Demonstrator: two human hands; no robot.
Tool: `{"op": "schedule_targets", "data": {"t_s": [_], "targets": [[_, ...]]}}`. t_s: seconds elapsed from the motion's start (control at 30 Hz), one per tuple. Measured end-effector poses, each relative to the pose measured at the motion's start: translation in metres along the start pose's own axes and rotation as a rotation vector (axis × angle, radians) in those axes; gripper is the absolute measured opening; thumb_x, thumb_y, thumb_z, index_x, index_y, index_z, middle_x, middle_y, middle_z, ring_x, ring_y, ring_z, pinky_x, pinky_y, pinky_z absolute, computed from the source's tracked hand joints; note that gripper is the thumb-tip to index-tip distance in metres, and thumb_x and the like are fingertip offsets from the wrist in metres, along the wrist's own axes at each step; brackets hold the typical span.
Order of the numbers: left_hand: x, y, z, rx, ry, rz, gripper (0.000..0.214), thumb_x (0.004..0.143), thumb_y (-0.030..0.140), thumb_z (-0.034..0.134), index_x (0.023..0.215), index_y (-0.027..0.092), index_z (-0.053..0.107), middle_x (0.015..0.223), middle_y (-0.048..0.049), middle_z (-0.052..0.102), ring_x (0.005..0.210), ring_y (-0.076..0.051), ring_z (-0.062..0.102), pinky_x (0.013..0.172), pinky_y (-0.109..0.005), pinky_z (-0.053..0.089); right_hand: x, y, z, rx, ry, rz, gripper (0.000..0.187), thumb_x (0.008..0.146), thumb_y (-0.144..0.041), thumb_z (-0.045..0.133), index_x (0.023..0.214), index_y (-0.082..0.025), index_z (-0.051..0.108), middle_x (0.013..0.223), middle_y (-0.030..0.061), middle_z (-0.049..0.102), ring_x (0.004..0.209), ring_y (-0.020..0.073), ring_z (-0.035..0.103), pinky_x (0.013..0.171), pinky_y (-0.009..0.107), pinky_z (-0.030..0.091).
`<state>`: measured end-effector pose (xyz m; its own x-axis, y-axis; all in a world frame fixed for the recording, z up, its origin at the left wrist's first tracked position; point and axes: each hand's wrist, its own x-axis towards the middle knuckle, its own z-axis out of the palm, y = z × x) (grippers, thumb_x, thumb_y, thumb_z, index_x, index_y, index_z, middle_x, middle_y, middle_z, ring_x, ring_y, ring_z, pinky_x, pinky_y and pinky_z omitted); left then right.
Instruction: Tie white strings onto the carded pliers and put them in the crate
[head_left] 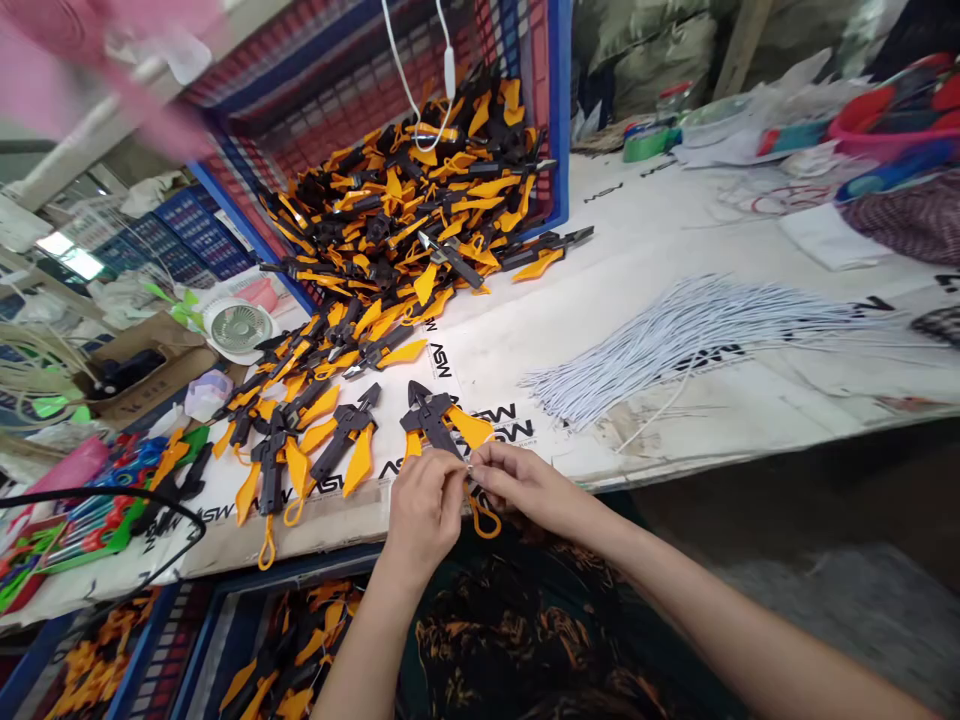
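Observation:
In front of me on the table edge lies a black-and-orange winged piece (437,425), its pointed black nose facing away and an orange loop at its near end. My left hand (427,505) is closed around the near part of its body. My right hand (525,485) meets it there, thumb and forefinger pinched together. A tiny pale bit shows between the fingertips, too small to name. Left of my hands lie similar winged pieces (346,440), spread on the table. A bundle of thin white strands (675,345) lies to the right.
A tipped blue-and-red crate (559,120) spills a heap of the same pieces (405,200) onto the table (517,345). A white cord (397,60) hangs over it. Left are a small fan (240,328) and colourful tools (97,515). More crates (202,640) stand below the table edge.

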<state>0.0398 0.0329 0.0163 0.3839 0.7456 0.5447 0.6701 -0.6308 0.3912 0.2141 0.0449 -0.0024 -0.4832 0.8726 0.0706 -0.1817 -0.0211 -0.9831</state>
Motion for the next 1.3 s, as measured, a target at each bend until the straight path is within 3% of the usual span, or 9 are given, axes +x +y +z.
{"op": "schedule_targets", "data": {"t_s": [0.1, 0.3, 0.53, 0.63, 0.77, 0.87, 1.03, 1.17, 1.3], "targets": [[-0.005, 0.003, 0.001, -0.079, 0.0, -0.16, 0.01, 0.093, 0.021, 0.048, 0.086, 0.019, 0.055, 0.079, -0.0018, 0.062, 0.073, -0.015, 0.058, 0.069, -0.027, 0.043, -0.003, 0.0, 0.003, -0.032, 0.002, -0.024, 0.03, 0.085, -0.05, 0.059, 0.089, -0.02, 0.055, 0.072, -0.0034, 0.049, 0.063, 0.0123, 0.045, 0.059, 0.026, 0.037], [-0.017, 0.006, 0.011, -0.576, -0.007, -0.552, 0.017, 0.091, 0.035, 0.052, 0.084, 0.019, 0.052, 0.066, 0.0043, 0.05, 0.056, -0.01, 0.047, 0.054, -0.021, 0.038, -0.001, 0.011, 0.012, -0.15, 0.125, -0.045, 0.034, 0.089, -0.051, 0.055, 0.078, -0.019, 0.054, 0.07, -0.0016, 0.051, 0.065, 0.0136, 0.046, 0.06, 0.026, 0.037], [-0.024, -0.001, 0.012, -0.748, 0.054, -0.708, 0.027, 0.088, 0.045, 0.058, 0.081, 0.019, 0.05, 0.07, 0.0026, 0.057, 0.056, -0.01, 0.051, 0.056, -0.023, 0.044, -0.004, 0.01, 0.009, -0.194, 0.063, -0.026, 0.031, 0.09, -0.049, 0.053, 0.085, -0.019, 0.059, 0.077, 0.0005, 0.058, 0.071, 0.0155, 0.051, 0.066, 0.027, 0.041], [-0.025, -0.004, 0.008, -0.579, 0.013, -0.59, 0.021, 0.094, 0.04, 0.05, 0.092, 0.019, 0.054, 0.077, -0.0005, 0.061, 0.06, -0.011, 0.055, 0.06, -0.025, 0.047, -0.006, 0.009, 0.007, -0.231, 0.106, -0.023, 0.029, 0.09, -0.047, 0.052, 0.082, -0.02, 0.057, 0.074, -0.0007, 0.054, 0.068, 0.0147, 0.048, 0.062, 0.027, 0.038], [-0.024, -0.008, 0.002, -0.065, 0.043, -0.074, 0.02, 0.095, 0.025, 0.054, 0.115, 0.022, 0.055, 0.114, -0.0096, 0.064, 0.095, -0.018, 0.062, 0.082, -0.033, 0.05, -0.006, 0.009, 0.006, -0.219, 0.148, 0.014, 0.031, 0.089, -0.05, 0.051, 0.077, -0.021, 0.053, 0.065, -0.0037, 0.046, 0.06, 0.0129, 0.041, 0.056, 0.026, 0.034], [-0.022, -0.009, -0.002, 0.171, 0.09, 0.164, 0.022, 0.093, 0.017, 0.057, 0.113, 0.024, 0.056, 0.116, -0.009, 0.063, 0.099, -0.018, 0.061, 0.085, -0.033, 0.049, -0.006, 0.011, 0.003, -0.18, 0.143, 0.042, 0.033, 0.089, -0.052, 0.051, 0.078, -0.021, 0.053, 0.06, -0.0054, 0.041, 0.055, 0.0118, 0.036, 0.051, 0.026, 0.031], [-0.016, -0.003, -0.003, 0.264, 0.104, 0.201, 0.025, 0.093, 0.018, 0.058, 0.118, 0.022, 0.056, 0.115, -0.0105, 0.064, 0.099, -0.02, 0.06, 0.084, -0.034, 0.047, -0.009, 0.014, 0.002, -0.122, 0.163, 0.071, 0.034, 0.087, -0.052, 0.052, 0.076, -0.02, 0.053, 0.056, -0.0068, 0.039, 0.05, 0.0105, 0.034, 0.047, 0.025, 0.028], [-0.01, 0.002, 0.002, 0.35, 0.066, 0.269, 0.013, 0.093, 0.017, 0.058, 0.106, 0.021, 0.06, 0.1, -0.0057, 0.069, 0.086, -0.018, 0.06, 0.082, -0.034, 0.043, -0.01, 0.011, 0.004, -0.108, 0.147, 0.056, 0.029, 0.087, -0.047, 0.052, 0.077, -0.02, 0.053, 0.055, -0.0067, 0.04, 0.05, 0.0104, 0.034, 0.048, 0.025, 0.028], [-0.008, 0.002, -0.005, 0.385, 0.007, 0.237, 0.005, 0.095, 0.02, 0.056, 0.094, 0.02, 0.061, 0.088, -0.0034, 0.071, 0.08, -0.017, 0.06, 0.08, -0.034, 0.039, -0.015, 0.004, -0.002, -0.162, 0.136, 0.002, 0.027, 0.087, -0.043, 0.053, 0.073, -0.02, 0.054, 0.063, -0.0035, 0.047, 0.059, 0.0121, 0.041, 0.055, 0.025, 0.033]]}}
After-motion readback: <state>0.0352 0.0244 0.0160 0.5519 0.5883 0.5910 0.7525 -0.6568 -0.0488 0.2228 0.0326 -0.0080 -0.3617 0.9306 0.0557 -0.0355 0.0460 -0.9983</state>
